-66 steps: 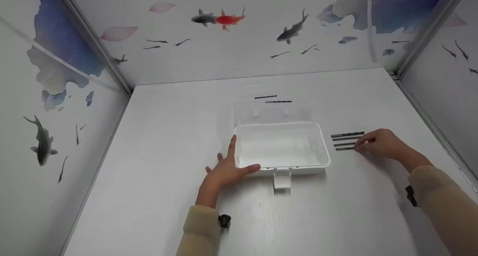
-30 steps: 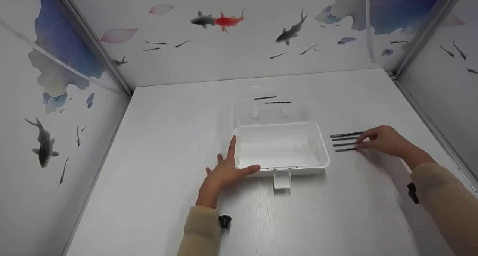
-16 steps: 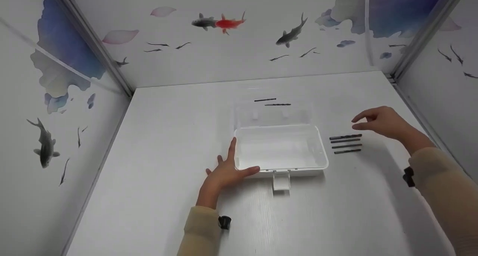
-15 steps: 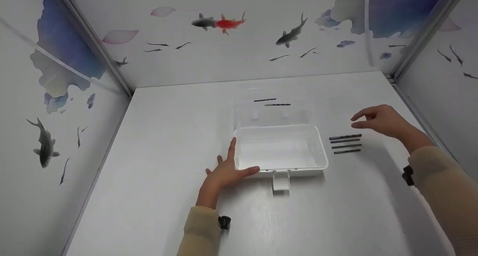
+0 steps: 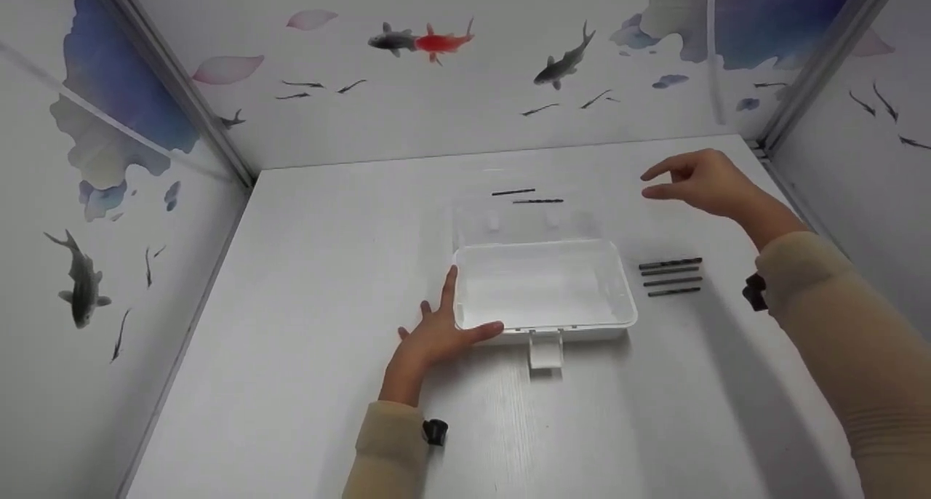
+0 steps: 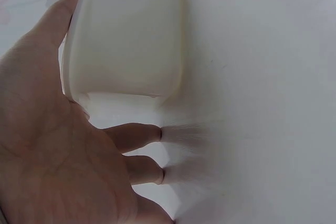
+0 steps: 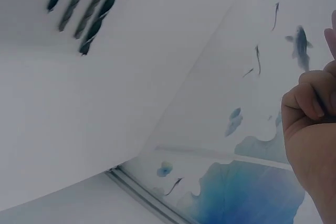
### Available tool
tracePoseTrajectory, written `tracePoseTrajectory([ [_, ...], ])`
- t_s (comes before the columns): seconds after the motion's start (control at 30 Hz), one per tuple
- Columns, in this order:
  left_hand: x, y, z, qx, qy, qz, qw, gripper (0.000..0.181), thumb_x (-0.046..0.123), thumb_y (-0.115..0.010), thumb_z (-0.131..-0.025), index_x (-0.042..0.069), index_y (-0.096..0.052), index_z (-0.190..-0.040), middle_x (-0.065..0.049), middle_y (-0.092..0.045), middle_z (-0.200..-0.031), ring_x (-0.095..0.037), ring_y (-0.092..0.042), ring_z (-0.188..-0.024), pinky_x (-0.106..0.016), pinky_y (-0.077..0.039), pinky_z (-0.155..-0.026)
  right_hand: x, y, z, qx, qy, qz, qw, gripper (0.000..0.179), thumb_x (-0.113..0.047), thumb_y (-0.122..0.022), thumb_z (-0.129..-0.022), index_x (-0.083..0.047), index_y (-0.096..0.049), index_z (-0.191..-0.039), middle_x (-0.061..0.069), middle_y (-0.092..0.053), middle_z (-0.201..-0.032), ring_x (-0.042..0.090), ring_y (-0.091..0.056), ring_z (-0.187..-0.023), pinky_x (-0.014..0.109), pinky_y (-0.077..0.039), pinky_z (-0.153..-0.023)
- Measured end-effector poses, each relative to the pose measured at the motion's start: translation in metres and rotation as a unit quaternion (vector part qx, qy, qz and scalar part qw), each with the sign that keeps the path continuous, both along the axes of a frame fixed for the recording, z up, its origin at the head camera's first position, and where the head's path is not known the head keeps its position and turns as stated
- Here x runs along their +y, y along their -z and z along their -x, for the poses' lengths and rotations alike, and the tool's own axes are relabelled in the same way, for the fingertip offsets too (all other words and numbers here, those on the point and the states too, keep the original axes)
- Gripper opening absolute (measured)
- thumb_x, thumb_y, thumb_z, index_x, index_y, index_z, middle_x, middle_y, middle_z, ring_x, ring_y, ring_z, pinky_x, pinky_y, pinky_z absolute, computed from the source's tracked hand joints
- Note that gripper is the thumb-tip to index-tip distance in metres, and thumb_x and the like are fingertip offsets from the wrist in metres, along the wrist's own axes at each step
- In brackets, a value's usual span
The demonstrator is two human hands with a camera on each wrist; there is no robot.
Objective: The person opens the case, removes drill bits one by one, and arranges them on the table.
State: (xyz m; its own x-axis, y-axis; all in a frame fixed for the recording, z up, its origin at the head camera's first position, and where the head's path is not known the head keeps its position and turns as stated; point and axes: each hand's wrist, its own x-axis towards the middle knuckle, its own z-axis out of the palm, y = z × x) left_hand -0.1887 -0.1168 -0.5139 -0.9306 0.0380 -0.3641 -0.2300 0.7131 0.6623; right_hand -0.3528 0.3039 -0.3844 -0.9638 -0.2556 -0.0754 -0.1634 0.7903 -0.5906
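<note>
A white plastic box stands on the table with its clear lid folded back behind it. At its near left corner my left hand rests spread, thumb along the front rim and index finger against the left side. In the left wrist view the other fingertips touch the tabletop. Two thin dark drill bits lie at the lid. Several more drill bits lie in a row right of the box. My right hand hovers beyond that row, thumb and index finger apart, holding nothing.
White panels painted with fish enclose the table at the back and sides. A latch hangs from the box's front. Dark wrist cameras sit at both sleeves.
My right hand has let go of the nearest drill bit in the row, risen, and moved away toward the back and left. My left hand has stayed at the box corner.
</note>
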Motion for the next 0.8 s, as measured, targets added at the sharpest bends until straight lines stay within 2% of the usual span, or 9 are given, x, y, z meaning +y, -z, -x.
tracePoseTrajectory([
  [0.17, 0.0, -0.001, 0.0, 0.0, 0.0, 0.001, 1.0, 0.133, 0.087, -0.074, -0.073, 0.048, 0.009, -0.168, -0.019, -0.042, -0.169, -0.042, -0.005, -0.168, -0.083, 0.001, -0.123, -0.029, -0.014, 0.013, 0.019, -0.018, 0.0, 0.9996, 0.042, -0.045, -0.079, -0.096, -0.018, -0.078, -0.128, -0.001, -0.046, -0.07, 0.018, -0.04, -0.065, 0.035, -0.038, -0.056],
  [0.3, 0.001, -0.002, 0.001, 0.003, 0.001, -0.002, 1.0, 0.133, 0.087, -0.074, -0.073, 0.047, 0.009, -0.169, -0.017, -0.041, -0.17, -0.042, -0.005, -0.168, -0.083, 0.001, -0.122, -0.054, -0.019, 0.021, 0.037, -0.038, -0.003, 0.9986, 0.038, -0.041, -0.078, -0.097, -0.017, -0.079, -0.127, 0.001, -0.05, -0.071, 0.019, -0.043, -0.068, 0.035, -0.039, -0.06],
  [0.4, 0.001, -0.001, 0.002, 0.001, 0.003, -0.003, 1.0, 0.133, 0.087, -0.074, -0.073, 0.046, 0.009, -0.169, -0.016, -0.04, -0.171, -0.042, -0.005, -0.168, -0.083, 0.002, -0.122, -0.072, -0.017, 0.026, 0.036, -0.045, -0.005, 0.9983, 0.036, -0.037, -0.078, -0.098, -0.017, -0.079, -0.127, 0.002, -0.053, -0.075, 0.02, -0.045, -0.073, 0.035, -0.04, -0.063],
  [0.57, 0.001, 0.0, 0.002, 0.0, 0.006, 0.004, 1.0, 0.132, 0.087, -0.074, -0.073, 0.047, 0.008, -0.169, -0.017, -0.039, -0.171, -0.042, -0.005, -0.168, -0.083, 0.002, -0.123, -0.096, -0.01, 0.035, 0.008, -0.047, -0.02, 0.9986, 0.037, -0.035, -0.078, -0.098, -0.02, -0.077, -0.132, 0.004, -0.053, -0.081, 0.021, -0.045, -0.076, 0.037, -0.041, -0.067],
  [0.63, 0.001, -0.001, 0.002, 0.001, 0.004, 0.006, 1.0, 0.132, 0.087, -0.074, -0.074, 0.048, 0.009, -0.169, -0.017, -0.039, -0.171, -0.042, -0.005, -0.168, -0.083, 0.002, -0.123, -0.105, -0.008, 0.038, -0.004, -0.049, -0.025, 0.9985, 0.037, -0.034, -0.078, -0.098, -0.021, -0.076, -0.133, 0.006, -0.058, -0.089, 0.022, -0.048, -0.083, 0.038, -0.044, -0.071],
  [0.8, 0.001, -0.001, 0.002, -0.001, 0.0, 0.003, 1.0, 0.131, 0.085, -0.074, -0.074, 0.048, 0.008, -0.169, -0.017, -0.037, -0.172, -0.042, -0.004, -0.168, -0.083, 0.003, -0.122, -0.123, 0.001, 0.042, -0.04, -0.051, -0.041, 0.997, 0.038, -0.032, -0.078, -0.098, -0.022, -0.076, -0.134, 0.011, -0.066, -0.128, 0.028, -0.055, -0.112, 0.047, -0.051, -0.093],
])
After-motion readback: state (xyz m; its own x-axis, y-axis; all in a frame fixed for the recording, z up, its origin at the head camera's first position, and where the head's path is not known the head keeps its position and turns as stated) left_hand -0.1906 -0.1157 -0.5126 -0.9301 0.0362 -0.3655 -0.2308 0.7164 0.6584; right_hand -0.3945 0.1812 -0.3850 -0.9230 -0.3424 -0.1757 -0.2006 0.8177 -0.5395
